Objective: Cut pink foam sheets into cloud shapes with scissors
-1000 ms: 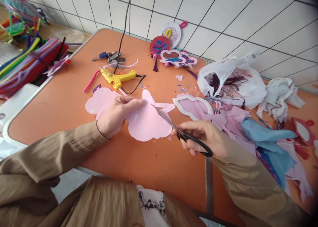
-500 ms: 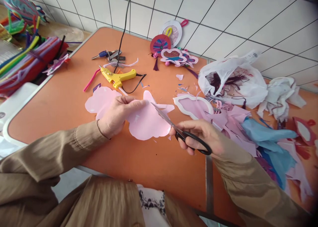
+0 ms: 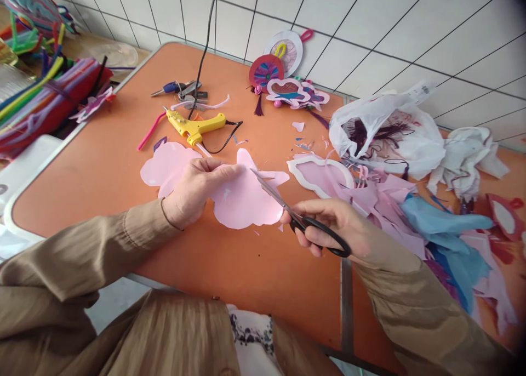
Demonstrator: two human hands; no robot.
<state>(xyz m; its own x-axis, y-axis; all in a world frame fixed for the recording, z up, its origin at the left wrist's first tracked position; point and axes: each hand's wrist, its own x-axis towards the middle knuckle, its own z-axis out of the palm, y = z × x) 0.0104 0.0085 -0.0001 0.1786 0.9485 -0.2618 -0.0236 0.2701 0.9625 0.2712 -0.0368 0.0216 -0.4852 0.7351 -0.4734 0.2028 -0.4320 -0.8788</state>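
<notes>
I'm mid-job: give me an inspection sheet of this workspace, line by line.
Surface: orange tabletop, small scraps scattered; spills, nothing seen.
Work in hand: pink paper, scissors at its notch.
Clutter: keys behind glue gun; pink offcuts and white plastic bag to the right.
Left hand: pinches the paper.
Right hand: holds the scissors.
Cables: black cable passes over the keys; cord loops at the gun's handle.
Surroundings: tiled wall behind; other people, nothing seen.

Pink paper (image 3: 242, 206), scalloped edge, part-cut, over orange tbl (image 3: 230, 261); scissors (image 3: 286, 208), blk handles, tips at cut
</notes>
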